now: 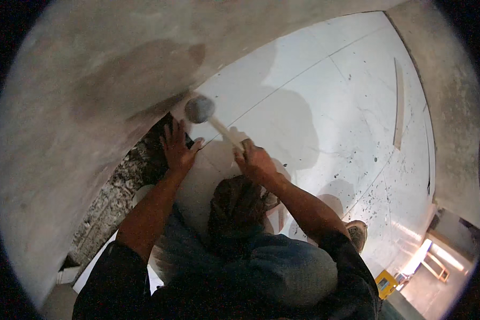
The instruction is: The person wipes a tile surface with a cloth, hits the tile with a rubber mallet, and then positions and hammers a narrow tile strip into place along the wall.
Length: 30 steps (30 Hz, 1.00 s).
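My right hand (256, 162) grips the pale wooden handle of a mallet (199, 109) with a round grey head. The mallet head is above the floor's edge, close to the wall and just beyond my left fingertips; whether it touches a tile I cannot tell. My left hand (178, 148) has its fingers spread, with the thumb over the edge of the white floor tiles (234, 98) and the other fingers toward a strip of dark, rough mortar (130, 176). This strip runs between the wall and the tiles.
A bare plastered wall (85, 101) rises along the left and far side. A long thin strip (398, 104) lies on the tiles at right, among dark crumbs. A yellow device (385, 284) stands at lower right, near a doorway with a wooden frame (435, 268).
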Each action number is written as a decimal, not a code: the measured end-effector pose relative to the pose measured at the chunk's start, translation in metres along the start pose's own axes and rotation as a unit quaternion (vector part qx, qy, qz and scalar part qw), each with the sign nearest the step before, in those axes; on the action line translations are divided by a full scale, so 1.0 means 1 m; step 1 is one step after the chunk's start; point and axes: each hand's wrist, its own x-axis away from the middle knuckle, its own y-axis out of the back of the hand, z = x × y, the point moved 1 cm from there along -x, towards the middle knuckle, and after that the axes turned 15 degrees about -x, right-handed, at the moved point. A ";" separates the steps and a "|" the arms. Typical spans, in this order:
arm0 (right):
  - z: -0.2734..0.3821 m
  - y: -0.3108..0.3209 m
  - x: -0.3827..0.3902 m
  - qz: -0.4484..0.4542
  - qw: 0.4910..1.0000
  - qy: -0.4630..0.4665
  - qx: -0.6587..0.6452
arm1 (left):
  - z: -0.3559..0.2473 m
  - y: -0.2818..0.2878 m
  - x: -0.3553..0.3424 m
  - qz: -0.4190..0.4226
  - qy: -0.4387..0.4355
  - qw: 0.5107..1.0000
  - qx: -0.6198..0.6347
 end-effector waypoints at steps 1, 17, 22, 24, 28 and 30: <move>-0.012 -0.003 -0.005 -0.010 1.000 -0.004 -0.004 | 0.002 0.000 0.000 -0.001 -0.011 1.000 0.001; 0.001 -0.014 -0.018 -0.054 0.983 0.155 0.084 | 0.020 -0.003 -0.003 0.206 0.013 0.974 0.094; -0.001 -0.017 -0.019 -0.094 0.949 0.290 0.085 | 0.015 0.008 -0.002 0.134 -0.005 0.984 0.121; -0.006 -0.023 -0.024 -0.096 0.968 0.217 0.082 | 0.025 -0.006 -0.001 0.178 0.001 0.975 0.135; -0.003 -0.019 -0.026 -0.077 0.981 0.141 0.112 | 0.015 0.007 -0.005 0.163 -0.013 0.982 0.092; 0.004 -0.018 -0.022 -0.086 0.969 0.230 0.028 | 0.021 0.000 -0.001 0.173 0.015 0.957 0.234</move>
